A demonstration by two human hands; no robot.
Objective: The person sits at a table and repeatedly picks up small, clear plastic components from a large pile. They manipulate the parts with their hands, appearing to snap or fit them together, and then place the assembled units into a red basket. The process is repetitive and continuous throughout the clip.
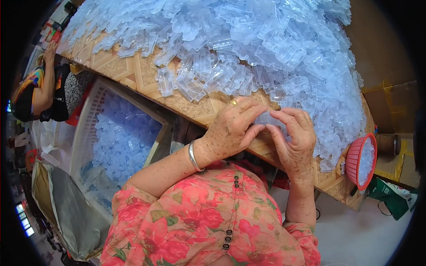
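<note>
At the table's near edge my two hands meet, fingertips almost touching. A small clear plastic piece (pixel 265 119) shows between them, partly covered by the fingers. My left hand (pixel 233 126), with a ring on one finger and a bangle at the wrist, pinches it from the left. Thumb and fingers of my right hand (pixel 296 139) close on it from the right. Just beyond the hands spreads a large heap of similar clear, bluish plastic pieces (pixel 266 40), some lying loose at its near edge.
Left of me stands a white plastic basket (pixel 84 119) holding many small clear pieces. A red basket (pixel 353 159) with more pieces sits at the table's (pixel 133 73) right corner. Cardboard (pixel 390 106) borders the right side. Another person (pixel 37 91) is at the far left.
</note>
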